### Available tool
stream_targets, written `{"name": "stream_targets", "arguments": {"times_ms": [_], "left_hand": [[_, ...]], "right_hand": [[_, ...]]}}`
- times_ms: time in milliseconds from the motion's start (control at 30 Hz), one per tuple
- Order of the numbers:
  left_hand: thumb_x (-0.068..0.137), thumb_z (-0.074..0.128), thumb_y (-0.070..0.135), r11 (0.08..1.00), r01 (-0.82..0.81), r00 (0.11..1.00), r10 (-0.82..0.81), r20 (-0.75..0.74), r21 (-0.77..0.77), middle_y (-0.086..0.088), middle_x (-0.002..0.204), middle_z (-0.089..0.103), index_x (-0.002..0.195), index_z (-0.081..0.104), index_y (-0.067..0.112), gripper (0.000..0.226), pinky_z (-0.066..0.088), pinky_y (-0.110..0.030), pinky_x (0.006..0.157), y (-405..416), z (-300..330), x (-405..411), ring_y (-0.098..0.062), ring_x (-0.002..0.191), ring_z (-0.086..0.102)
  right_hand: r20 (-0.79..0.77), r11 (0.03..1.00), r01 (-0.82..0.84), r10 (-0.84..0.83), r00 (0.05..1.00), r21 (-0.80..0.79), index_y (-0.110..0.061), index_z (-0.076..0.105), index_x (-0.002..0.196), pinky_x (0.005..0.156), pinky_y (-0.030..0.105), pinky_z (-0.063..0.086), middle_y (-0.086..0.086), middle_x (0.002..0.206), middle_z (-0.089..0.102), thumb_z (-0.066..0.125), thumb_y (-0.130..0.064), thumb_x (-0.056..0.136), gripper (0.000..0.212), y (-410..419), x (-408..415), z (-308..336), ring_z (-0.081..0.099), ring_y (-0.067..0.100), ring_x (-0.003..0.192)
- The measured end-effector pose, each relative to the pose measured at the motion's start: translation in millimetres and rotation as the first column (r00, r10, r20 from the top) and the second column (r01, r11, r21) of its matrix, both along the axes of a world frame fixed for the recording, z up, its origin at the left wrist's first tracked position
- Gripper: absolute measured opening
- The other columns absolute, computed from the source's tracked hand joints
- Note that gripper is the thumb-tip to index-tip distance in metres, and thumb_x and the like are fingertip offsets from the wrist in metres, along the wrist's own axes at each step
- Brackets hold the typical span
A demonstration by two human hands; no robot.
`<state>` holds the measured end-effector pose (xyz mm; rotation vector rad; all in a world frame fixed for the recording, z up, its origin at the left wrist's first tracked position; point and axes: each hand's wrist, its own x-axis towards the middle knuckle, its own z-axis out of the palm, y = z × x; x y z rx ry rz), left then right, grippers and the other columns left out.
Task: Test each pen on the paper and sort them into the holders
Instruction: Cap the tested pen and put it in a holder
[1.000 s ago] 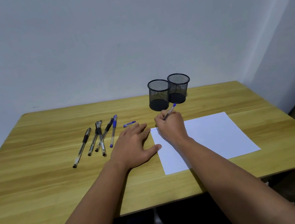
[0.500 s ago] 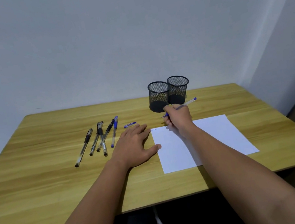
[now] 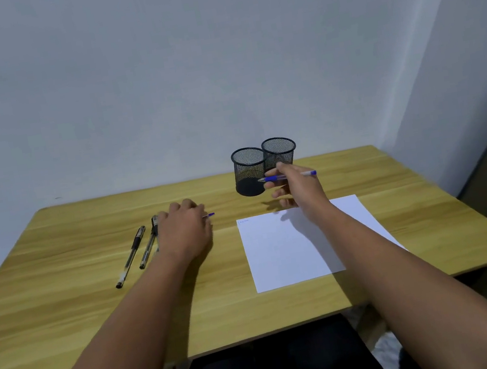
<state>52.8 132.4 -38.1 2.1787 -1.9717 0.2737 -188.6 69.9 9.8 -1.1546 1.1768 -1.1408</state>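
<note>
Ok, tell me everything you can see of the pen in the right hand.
The pen is a slim stick pen with a clear barrel, blue at the grip and at the far end. It has no cap on. The right hand pinches it near the tip, holding it almost level in the air, tip pointing left in front of the left mesh holder, above the table and beyond the paper.

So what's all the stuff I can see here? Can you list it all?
Mesh holders: two, black, side by side at the back of the table.
Paper: one white sheet, on the table in front of the holders.
Blue pen: one, held level in front of the holders.
Dark pens: at least two, lying at the left; others may be hidden by the hand.
Blue cap: one, peeking out beside the left hand.
Table: one, light wood.
Left hand: over the loose pens.
Right hand: gripping the blue pen.
</note>
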Motion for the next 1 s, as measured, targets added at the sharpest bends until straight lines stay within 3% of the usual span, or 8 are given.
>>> {"name": "stream_targets", "arguments": {"times_ms": [100,200,400,500,633,900,1000], "left_hand": [[0.099,0.046,0.041,0.994,-0.054,0.998,0.050,0.045,0.092,-0.001,0.125,0.060,0.122,0.068,0.026,0.035,0.040,-0.050,0.099,-7.6,1.7,7.4,-0.028,0.119,0.050],[0.100,0.048,0.038,0.993,-0.055,0.998,0.053,0.019,0.103,0.001,0.122,0.062,0.118,0.072,0.030,0.031,0.040,-0.049,0.098,-13.3,0.8,6.1,-0.027,0.117,0.050],[0.099,0.050,0.038,0.999,-0.014,0.998,0.012,0.057,0.039,0.005,0.108,0.067,0.110,0.069,0.029,0.023,0.039,-0.043,0.089,-15.0,3.7,0.4,-0.024,0.106,0.054],[0.095,0.054,0.036,0.998,0.002,0.993,-0.009,-0.113,-0.068,0.008,0.098,0.070,0.102,0.068,0.030,0.017,0.044,-0.041,0.085,-4.9,6.6,-6.4,-0.021,0.094,0.060],[0.093,0.061,0.033,0.992,0.034,0.896,-0.084,-0.436,-0.123,0.013,0.093,0.071,0.100,0.070,0.033,0.011,0.052,-0.035,0.072,5.5,18.5,-10.8,-0.014,0.086,0.065],[0.094,0.067,0.032,0.983,0.081,0.822,-0.160,-0.546,-0.165,0.018,0.092,0.071,0.098,0.072,0.033,0.007,0.047,-0.025,0.061,16.3,36.3,-17.0,0.000,0.081,0.064],[0.093,0.068,0.031,0.979,0.099,0.814,-0.182,-0.551,-0.178,0.018,0.092,0.071,0.097,0.073,0.033,0.007,0.050,-0.027,0.064,20.8,40.8,-18.0,0.001,0.081,0.064]], "right_hand": [[0.006,1.000,-0.024,0.024,1.000,-0.007,-0.014,0.071,0.097,0.046,0.022,0.047,0.011,0.083,0.078,0.060,-0.018,0.104,0.014,1.6,-1.0,-3.0,0.060,0.015,0.052],[-0.026,0.998,-0.037,0.036,0.999,-0.056,-0.014,0.066,0.092,0.048,0.023,0.049,0.007,0.077,0.073,0.071,-0.024,0.102,0.015,4.8,-2.7,-5.8,0.059,0.015,0.054],[-0.029,0.994,-0.105,0.104,0.994,-0.028,-0.013,0.079,0.098,0.052,0.024,0.053,0.008,0.086,0.081,0.068,-0.017,0.101,0.013,9.6,-11.4,-6.5,0.063,0.012,0.057],[-0.037,0.993,-0.108,0.107,0.994,-0.042,-0.008,0.077,0.097,0.051,0.023,0.052,0.008,0.083,0.078,0.072,-0.014,0.099,0.007,13.3,-13.2,-8.2,0.061,0.013,0.055],[-0.051,0.982,-0.171,0.167,0.985,-0.074,-0.006,0.079,0.098,0.053,0.021,0.052,0.010,0.087,0.080,0.078,-0.015,0.096,0.010,20.2,-10.6,-6.8,0.063,0.011,0.056],[-0.067,0.968,-0.227,0.220,0.973,-0.108,-0.007,0.080,0.096,0.053,0.022,0.052,0.011,0.089,0.082,0.078,-0.017,0.097,0.011,33.3,-6.8,-0.7,0.066,0.012,0.059],[-0.072,0.967,-0.229,0.222,0.972,-0.110,-0.007,0.080,0.097,0.055,0.022,0.052,0.009,0.089,0.082,0.078,-0.019,0.097,0.012,37.2,-7.8,3.0,0.066,0.011,0.059]]}}
